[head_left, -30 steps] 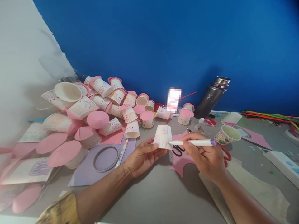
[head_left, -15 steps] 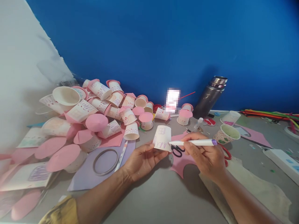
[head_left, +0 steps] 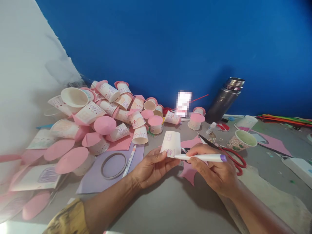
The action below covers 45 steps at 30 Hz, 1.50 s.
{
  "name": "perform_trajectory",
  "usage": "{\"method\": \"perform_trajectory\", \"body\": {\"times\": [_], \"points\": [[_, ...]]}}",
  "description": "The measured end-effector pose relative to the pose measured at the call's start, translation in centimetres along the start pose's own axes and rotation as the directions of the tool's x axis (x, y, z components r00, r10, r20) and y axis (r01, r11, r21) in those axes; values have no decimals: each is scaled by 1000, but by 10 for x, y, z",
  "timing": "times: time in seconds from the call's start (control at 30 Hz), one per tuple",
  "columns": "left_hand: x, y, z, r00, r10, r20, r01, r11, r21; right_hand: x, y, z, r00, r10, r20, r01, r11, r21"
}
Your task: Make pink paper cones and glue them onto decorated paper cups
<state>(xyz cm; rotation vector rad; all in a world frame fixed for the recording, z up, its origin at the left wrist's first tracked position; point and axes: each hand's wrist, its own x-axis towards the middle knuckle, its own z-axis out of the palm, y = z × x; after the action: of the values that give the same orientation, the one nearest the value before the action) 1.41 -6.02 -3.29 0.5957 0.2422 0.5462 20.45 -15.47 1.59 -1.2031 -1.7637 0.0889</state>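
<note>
A white paper cup (head_left: 172, 142) with purple drawn lines, a small window shape among them, is held upside down near the middle of the view. My left hand (head_left: 153, 167) grips it around its lower rim from the left. My right hand (head_left: 213, 169) is closed around a white marker (head_left: 202, 157) with a purple end. The marker's tip meets the cup's side close to its lower edge. Beneath the hands lies a cut piece of pink paper (head_left: 188, 175), and red-handled scissors (head_left: 236, 159) rest just behind my right hand.
Many decorated cups with pink paper tops (head_left: 104, 125) are heaped at the left. A grey tape ring (head_left: 103, 169) and another marker (head_left: 129, 161) lie on purple paper (head_left: 87, 185). A dark flask (head_left: 223, 99), a patterned cup (head_left: 241, 141) and a white power strip (head_left: 298, 169) stand at right.
The marker tip has moved left and down along the cup's side, and the cup is tilted slightly differently. The whole view has shifted a little, so the surroundings appear further right.
</note>
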Motion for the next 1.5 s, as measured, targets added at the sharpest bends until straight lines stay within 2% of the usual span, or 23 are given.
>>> {"method": "perform_trajectory", "body": {"times": [0.13,0.23,0.37,0.47,0.53,0.63,0.77,0.9,1.03,1.2,1.33,1.5], "points": [[1,0,-1,1000,-13,26,14,999,-42,0,1,0,995,2,-98,-6,999,-39],[1,-1,-2,999,-8,39,12,994,-113,0,1,0,999,-11,-53,11,1000,-3],[2,-4,-3,994,-63,86,74,988,-134,0,1,0,996,8,-89,-10,1000,-14],[3,-4,-3,994,-71,86,84,985,-152,-1,1,0,999,7,-40,-6,1000,24],[2,-3,-2,993,-79,90,92,983,-161,-1,2,0,998,9,-56,-7,999,35],[2,-2,-1,989,-104,102,119,981,-156,-2,3,-1,991,39,-129,-37,999,19],[1,-1,1,989,-110,104,126,978,-167,-2,2,-2,997,64,-41,-60,995,85],[1,0,2,987,-127,101,142,976,-163,-1,1,-2,991,63,-121,-55,996,65],[1,0,4,985,-138,100,153,975,-163,1,0,-2,997,43,-70,-37,996,87],[1,-2,3,989,-129,75,139,977,-163,1,2,-2,992,43,-117,-39,998,41],[2,-4,2,993,-118,28,120,988,-100,2,2,-2,992,-11,-127,12,1000,9],[1,-6,1,993,-109,51,112,992,-62,1,0,-1,996,-30,-87,30,1000,1]]}}
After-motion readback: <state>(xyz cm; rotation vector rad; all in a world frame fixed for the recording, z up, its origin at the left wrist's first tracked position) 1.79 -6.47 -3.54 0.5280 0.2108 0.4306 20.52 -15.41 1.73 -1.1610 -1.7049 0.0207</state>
